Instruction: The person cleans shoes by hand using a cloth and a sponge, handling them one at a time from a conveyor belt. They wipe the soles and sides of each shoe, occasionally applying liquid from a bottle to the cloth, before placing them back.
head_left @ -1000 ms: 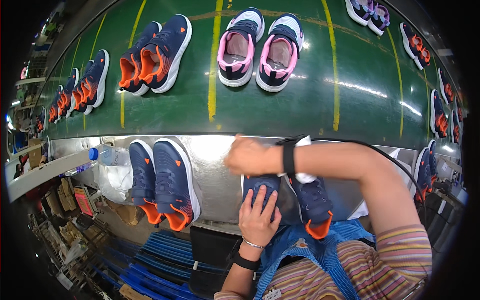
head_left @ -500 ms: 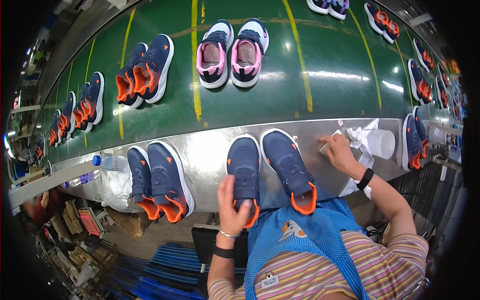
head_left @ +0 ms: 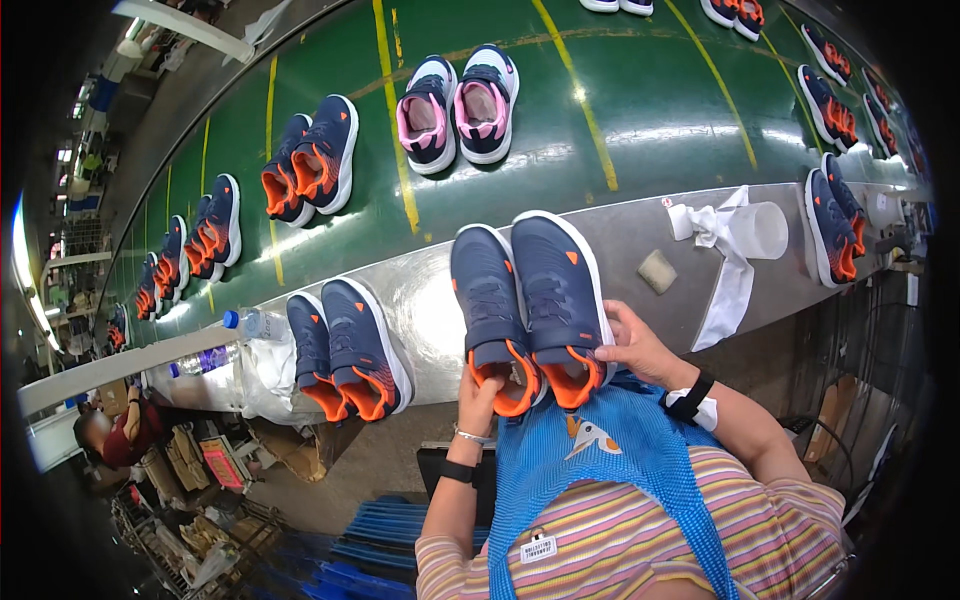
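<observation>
Two navy sneakers with orange linings and white soles are side by side before me, toes pointing away. My left hand grips the heel of the left sneaker, its thumb inside the collar. Around the outer side of the right sneaker my right hand is closed near the heel, its thumb at the collar; some of its fingers are hidden by the shoe. Right of the pair, a small beige sponge-like block rests on the metal ledge.
Another navy pair stands at left, by a plastic bag and a bottle. Rightward are a white cloth strip, a whitish cylinder and more sneakers. Several pairs sit on the green conveyor.
My right hand has let go of the beige block and moved left onto the right sneaker. My left hand has taken hold of the left sneaker. The two shoes are now together.
</observation>
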`<state>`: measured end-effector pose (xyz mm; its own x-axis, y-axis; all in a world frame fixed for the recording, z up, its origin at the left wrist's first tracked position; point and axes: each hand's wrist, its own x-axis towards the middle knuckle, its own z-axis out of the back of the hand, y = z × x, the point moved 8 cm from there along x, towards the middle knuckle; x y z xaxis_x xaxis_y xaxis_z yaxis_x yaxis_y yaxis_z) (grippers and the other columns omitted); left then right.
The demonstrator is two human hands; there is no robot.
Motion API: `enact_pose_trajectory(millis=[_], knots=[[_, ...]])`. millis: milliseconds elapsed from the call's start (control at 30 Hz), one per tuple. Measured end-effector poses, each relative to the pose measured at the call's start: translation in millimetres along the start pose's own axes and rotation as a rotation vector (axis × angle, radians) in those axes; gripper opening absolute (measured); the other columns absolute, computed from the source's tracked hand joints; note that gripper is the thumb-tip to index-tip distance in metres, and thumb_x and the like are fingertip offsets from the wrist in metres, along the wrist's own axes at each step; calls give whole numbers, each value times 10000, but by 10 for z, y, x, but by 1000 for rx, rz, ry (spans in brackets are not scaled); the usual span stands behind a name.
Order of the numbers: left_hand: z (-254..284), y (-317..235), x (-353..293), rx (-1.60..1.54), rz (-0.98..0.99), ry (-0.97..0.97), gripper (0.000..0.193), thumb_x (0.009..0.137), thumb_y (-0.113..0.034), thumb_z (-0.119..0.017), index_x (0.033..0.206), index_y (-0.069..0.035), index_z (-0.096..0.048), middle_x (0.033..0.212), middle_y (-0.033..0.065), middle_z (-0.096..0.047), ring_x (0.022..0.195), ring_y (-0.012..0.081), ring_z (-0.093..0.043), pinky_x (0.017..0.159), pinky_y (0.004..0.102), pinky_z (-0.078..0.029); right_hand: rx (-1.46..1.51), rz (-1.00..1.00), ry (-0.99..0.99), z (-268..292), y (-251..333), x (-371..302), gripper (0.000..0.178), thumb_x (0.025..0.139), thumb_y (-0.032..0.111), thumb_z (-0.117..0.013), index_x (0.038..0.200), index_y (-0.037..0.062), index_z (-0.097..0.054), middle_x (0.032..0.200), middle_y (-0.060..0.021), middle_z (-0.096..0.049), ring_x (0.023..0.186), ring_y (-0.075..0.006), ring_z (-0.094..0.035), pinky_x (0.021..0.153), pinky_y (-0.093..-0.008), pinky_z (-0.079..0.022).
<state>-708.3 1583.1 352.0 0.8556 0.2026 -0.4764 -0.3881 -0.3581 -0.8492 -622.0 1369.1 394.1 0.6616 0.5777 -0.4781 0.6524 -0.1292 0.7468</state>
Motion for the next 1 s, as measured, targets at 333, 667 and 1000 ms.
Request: enact_pose_trajectory(millis=[333,667,1000], knots=[[-79,-713,-92,1190,-493,-267,811,689,-323,-670,1299,17,-257,1074,224,-410,999,370,-397,883,428,-319,-912,431,-406,104,375,84,609,668,233,-726,1189,56,-466,978,-128,-456,902,-232,-473,822,-301,-386],[293,-296,425,462,-179,0,506,917,-283,-382,1306,24,-281,1204,163,-445,1087,193,-441,920,272,-331,-525,382,-176,271,306,392,545,842,252,-554,1286,24,-335,1150,-109,-483,994,-141,-476,850,-265,-387],[119,-497,338,-56,103,-78,597,917,-428,-294,1224,80,-363,1164,149,-495,1069,208,-476,905,289,-373,-77,176,-270,176,481,351,451,899,300,-451,1249,24,-380,1040,-83,-562,878,-122,-563,747,-236,-455]])
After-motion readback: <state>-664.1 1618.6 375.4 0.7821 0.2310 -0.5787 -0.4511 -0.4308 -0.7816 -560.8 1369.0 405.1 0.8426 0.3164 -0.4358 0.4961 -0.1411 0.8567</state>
